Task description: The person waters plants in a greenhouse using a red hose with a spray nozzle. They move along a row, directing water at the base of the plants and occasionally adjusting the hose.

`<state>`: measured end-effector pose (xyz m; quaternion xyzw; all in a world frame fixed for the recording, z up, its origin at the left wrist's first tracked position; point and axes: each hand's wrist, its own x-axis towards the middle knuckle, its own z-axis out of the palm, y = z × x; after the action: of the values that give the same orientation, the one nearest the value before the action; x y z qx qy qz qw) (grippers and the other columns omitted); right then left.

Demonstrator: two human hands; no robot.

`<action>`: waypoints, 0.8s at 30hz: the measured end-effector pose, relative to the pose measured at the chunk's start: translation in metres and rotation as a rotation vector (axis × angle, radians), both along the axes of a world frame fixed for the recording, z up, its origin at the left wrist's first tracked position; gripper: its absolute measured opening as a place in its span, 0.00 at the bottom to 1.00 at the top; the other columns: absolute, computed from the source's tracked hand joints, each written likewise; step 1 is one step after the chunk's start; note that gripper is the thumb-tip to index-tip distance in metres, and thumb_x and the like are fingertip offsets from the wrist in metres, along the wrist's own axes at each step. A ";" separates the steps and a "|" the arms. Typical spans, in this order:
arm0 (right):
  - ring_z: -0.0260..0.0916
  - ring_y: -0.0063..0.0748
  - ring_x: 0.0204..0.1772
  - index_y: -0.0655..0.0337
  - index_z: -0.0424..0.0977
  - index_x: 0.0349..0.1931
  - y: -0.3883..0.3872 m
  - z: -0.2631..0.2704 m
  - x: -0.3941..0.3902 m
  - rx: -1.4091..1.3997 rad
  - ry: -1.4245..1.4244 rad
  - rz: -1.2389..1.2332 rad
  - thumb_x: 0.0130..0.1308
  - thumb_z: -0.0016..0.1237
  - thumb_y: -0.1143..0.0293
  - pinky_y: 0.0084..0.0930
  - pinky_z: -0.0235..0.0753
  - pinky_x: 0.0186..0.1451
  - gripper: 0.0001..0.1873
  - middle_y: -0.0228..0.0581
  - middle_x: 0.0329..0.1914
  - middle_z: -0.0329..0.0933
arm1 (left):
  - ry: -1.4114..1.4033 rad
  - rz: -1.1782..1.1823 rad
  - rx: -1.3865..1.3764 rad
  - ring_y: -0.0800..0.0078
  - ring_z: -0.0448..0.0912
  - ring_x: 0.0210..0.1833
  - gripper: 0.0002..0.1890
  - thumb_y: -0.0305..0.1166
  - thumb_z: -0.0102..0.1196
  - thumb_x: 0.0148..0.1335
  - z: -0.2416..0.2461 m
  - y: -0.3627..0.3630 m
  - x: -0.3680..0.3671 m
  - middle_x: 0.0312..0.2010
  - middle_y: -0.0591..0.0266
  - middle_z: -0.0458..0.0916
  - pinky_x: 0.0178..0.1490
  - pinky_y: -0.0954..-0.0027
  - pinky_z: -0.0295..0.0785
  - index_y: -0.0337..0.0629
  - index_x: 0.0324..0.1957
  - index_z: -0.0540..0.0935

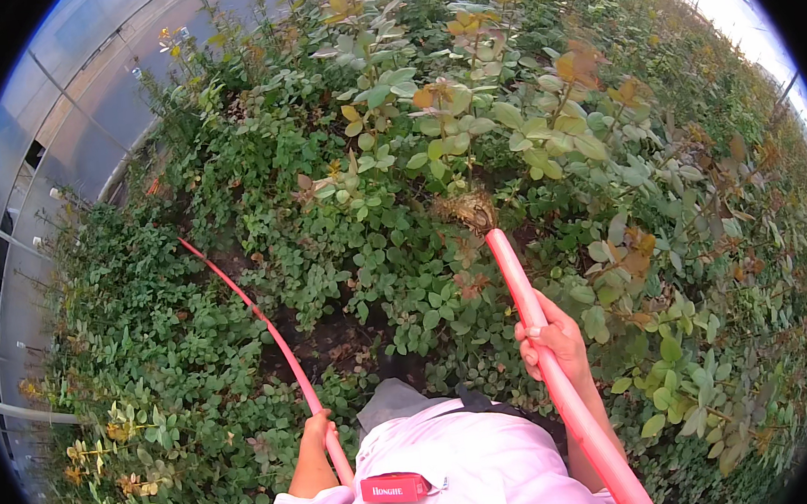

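A red hose [516, 279] rises from the lower right, and my right hand [552, 336] is closed around it near its end. From that end a brownish spray or splash [470, 211] comes out over the leaves of rose-like bushes [390, 267]. My left hand [318, 429] grips a further length of red hose [291, 360], which runs up and left between the plants and narrows out of sight in the foliage. Whether both lengths are one hose cannot be told. A small red box [394, 488] bearing writing lies against my pale pink shirt [455, 454].
Dense leafy bushes surround me, taller ahead and to the right. Dark bare soil [325, 343] shows between plants just ahead. At the left stand a plastic-sheet greenhouse wall [20, 168] and metal pipes [29, 413].
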<state>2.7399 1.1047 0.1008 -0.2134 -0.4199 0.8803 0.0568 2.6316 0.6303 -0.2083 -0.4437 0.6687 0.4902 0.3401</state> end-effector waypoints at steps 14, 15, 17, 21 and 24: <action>0.72 0.25 0.23 0.62 0.51 0.74 -0.090 0.003 -0.239 0.068 -0.085 0.064 0.61 0.44 0.78 0.22 0.73 0.16 0.38 0.44 0.35 0.74 | -0.230 -0.059 0.261 0.69 0.65 0.12 0.13 0.43 0.52 0.67 -0.057 -0.029 -0.161 0.15 0.66 0.68 0.15 0.66 0.65 0.45 0.38 0.70; 0.72 0.25 0.23 0.62 0.51 0.73 -0.093 0.001 -0.246 0.061 -0.117 0.032 0.61 0.44 0.78 0.22 0.73 0.16 0.37 0.44 0.35 0.74 | -0.240 -0.065 0.275 0.69 0.65 0.12 0.13 0.43 0.52 0.67 -0.057 -0.030 -0.171 0.15 0.65 0.68 0.15 0.66 0.65 0.45 0.38 0.70; 0.73 0.25 0.24 0.61 0.52 0.73 -0.096 -0.004 -0.254 0.049 -0.113 -0.003 0.62 0.43 0.79 0.23 0.73 0.16 0.37 0.44 0.35 0.74 | -0.259 -0.082 0.296 0.69 0.65 0.12 0.13 0.43 0.52 0.67 -0.057 -0.031 -0.193 0.15 0.65 0.68 0.16 0.65 0.65 0.45 0.38 0.71; 0.73 0.27 0.23 0.61 0.54 0.72 -0.102 -0.013 -0.246 0.105 -0.249 -0.142 0.63 0.43 0.78 0.23 0.73 0.16 0.35 0.44 0.35 0.74 | -0.263 -0.118 0.296 0.69 0.66 0.12 0.12 0.42 0.54 0.66 -0.059 -0.026 -0.223 0.16 0.64 0.69 0.16 0.65 0.66 0.44 0.41 0.72; 0.73 0.26 0.23 0.62 0.54 0.72 -0.106 -0.015 -0.247 0.148 -0.373 -0.172 0.63 0.43 0.78 0.23 0.73 0.15 0.34 0.43 0.34 0.75 | -0.281 -0.138 0.302 0.68 0.66 0.12 0.13 0.41 0.55 0.66 -0.064 -0.027 -0.233 0.16 0.64 0.70 0.16 0.65 0.66 0.42 0.41 0.73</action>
<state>2.4926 0.9990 0.0860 -0.4027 -0.4670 0.7842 0.0688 2.3984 0.6033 -0.2722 -0.4049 0.5624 0.4937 0.5254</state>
